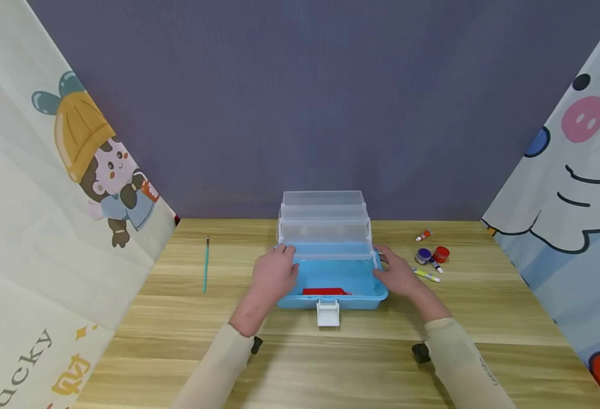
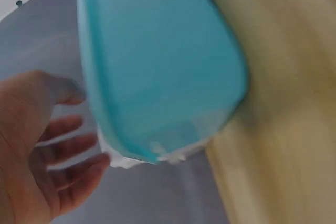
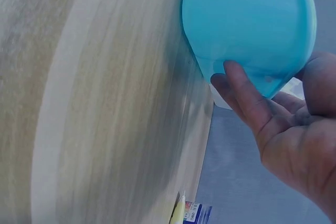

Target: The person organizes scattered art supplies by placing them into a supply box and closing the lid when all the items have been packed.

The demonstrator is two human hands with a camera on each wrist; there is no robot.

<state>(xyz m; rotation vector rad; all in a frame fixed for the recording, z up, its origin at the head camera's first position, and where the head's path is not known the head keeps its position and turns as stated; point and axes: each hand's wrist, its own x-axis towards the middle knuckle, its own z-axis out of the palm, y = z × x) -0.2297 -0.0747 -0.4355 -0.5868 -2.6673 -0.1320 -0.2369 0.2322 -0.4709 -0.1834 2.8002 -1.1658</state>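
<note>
A light blue storage box [image 1: 335,275] stands unfolded on the table, its translucent stepped trays [image 1: 325,231] raised at the back and its white latch [image 1: 328,314] hanging at the front. Inside, along the front wall, lies a red tube-like thing [image 1: 324,291]. My left hand [image 1: 275,272] is at the box's back left corner; the left wrist view shows its fingers [image 2: 68,148] loosely bent beside the rim. At the right end, my right hand [image 1: 402,275] holds the box wall, fingers [image 3: 244,90] along the outside and thumb over the rim.
A teal paintbrush [image 1: 206,266] lies on the table to the left. To the right are a blue-purple paint pot [image 1: 423,256], a red pot [image 1: 441,254], a yellow tube [image 1: 426,275], a dark tube [image 1: 436,265] and a small orange-red tube [image 1: 424,235]. A grey wall [image 1: 325,113] rises behind.
</note>
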